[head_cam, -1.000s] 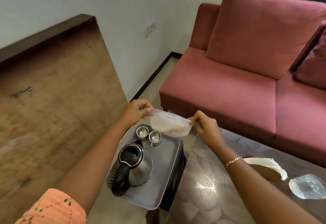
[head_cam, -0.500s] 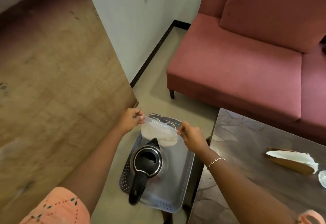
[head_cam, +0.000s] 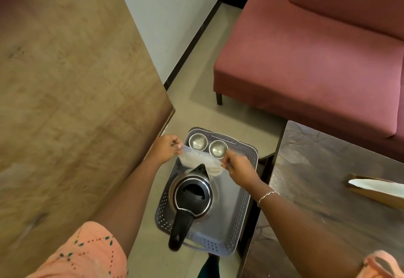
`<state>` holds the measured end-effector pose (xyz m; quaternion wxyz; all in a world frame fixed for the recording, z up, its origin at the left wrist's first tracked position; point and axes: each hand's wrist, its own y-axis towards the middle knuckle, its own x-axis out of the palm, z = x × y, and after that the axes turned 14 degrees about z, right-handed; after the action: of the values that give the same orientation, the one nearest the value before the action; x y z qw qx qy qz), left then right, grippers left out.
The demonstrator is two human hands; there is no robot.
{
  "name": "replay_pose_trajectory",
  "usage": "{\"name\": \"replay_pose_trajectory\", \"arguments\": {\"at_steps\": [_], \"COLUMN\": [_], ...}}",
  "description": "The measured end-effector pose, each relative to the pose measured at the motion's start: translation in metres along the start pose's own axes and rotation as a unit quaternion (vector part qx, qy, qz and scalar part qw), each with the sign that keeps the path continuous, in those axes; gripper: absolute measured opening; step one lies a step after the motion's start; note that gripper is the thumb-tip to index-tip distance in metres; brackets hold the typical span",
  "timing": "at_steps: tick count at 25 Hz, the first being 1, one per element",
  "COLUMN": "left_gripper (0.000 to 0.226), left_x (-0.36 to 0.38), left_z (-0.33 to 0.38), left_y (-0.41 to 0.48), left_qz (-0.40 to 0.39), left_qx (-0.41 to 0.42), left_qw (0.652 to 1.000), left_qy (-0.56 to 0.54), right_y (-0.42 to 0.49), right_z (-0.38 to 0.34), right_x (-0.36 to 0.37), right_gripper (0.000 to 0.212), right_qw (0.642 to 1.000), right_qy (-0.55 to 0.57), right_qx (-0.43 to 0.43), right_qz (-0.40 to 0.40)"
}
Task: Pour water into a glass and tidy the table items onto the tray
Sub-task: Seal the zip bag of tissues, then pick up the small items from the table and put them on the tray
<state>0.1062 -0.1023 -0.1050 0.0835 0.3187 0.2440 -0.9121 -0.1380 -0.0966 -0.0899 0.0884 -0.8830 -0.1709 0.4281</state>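
The red sofa [head_cam: 306,59] filled the 1 o'clock part of your view, and a wooden panel [head_cam: 65,91] took the 9 to 11 o'clock side. The dark counter [head_cam: 328,190] sat at 4 o'clock, carrying a brown paper piece with a white sheet [head_cam: 378,189] on it near the right edge. Just left of the counter, low at 6 o'clock, stood the grey perforated tray [head_cam: 238,223]. On it, the steel kettle [head_cam: 190,196] with its black lid and handle stood toward the tray's near-left part, handle pointing to 6 o'clock and overhanging the near rim. Above the kettle's spout you held a clear plastic bag [head_cam: 201,160] with something white inside, stretched between both hands. Your left hand [head_cam: 167,149] had its grip pinched on the bag's left end; your right hand [head_cam: 238,168], a thin bracelet [head_cam: 267,196] on its wrist, pinched the right end. Two small steel cups [head_cam: 197,141] sat side by side in the tray's far corner at 12 o'clock, close together; whether they touched, you could not tell.
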Motion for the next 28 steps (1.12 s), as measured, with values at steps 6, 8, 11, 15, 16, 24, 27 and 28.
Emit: {"name": "replay_pose_trajectory", "arguments": {"at_steps": [6,8,11,15,16,24,27,28], "left_gripper": [0.034,0.033,0.032,0.044,0.043,0.06,0.072,0.073], "left_x": [0.008,0.009,0.007,0.003,0.003,0.034,0.065,0.078], "left_z": [-0.014,-0.015,-0.01,0.003,0.004,0.063,0.089,0.096], "left_y": [0.001,-0.001,-0.009,-0.023,-0.027,-0.091,-0.133,-0.148], "left_qz": [0.015,0.011,0.013,0.072,0.096,0.227,0.22,0.216], "left_qx": [-0.021,-0.019,-0.023,0.035,0.066,0.204,0.244,0.254], "left_qw": [1.0,0.999,0.999,0.992,0.984,0.911,0.899,0.898], "left_qy": [0.012,0.026,0.036,0.1,0.134,0.278,0.29,0.288], "right_y": [0.007,0.008,0.007,-0.003,-0.007,-0.056,-0.09,-0.105], "right_z": [0.006,0.009,0.011,0.011,0.01,0.023,0.041,0.051], "right_x": [0.014,0.018,0.02,0.007,0.003,-0.048,-0.075,-0.084], "right_gripper": [0.006,0.006,0.008,0.03,0.037,0.075,0.077,0.077], "right_qw": [1.0,1.0,1.0,0.998,0.996,0.961,0.955,0.953], "right_qy": [0.009,0.006,0.002,-0.062,-0.08,-0.175,-0.198,-0.2], "right_qx": [0.004,0.004,0.004,-0.024,-0.039,-0.134,-0.127,-0.127], "right_qz": [-0.007,-0.015,-0.023,-0.007,0.01,0.17,0.182,0.19]}}
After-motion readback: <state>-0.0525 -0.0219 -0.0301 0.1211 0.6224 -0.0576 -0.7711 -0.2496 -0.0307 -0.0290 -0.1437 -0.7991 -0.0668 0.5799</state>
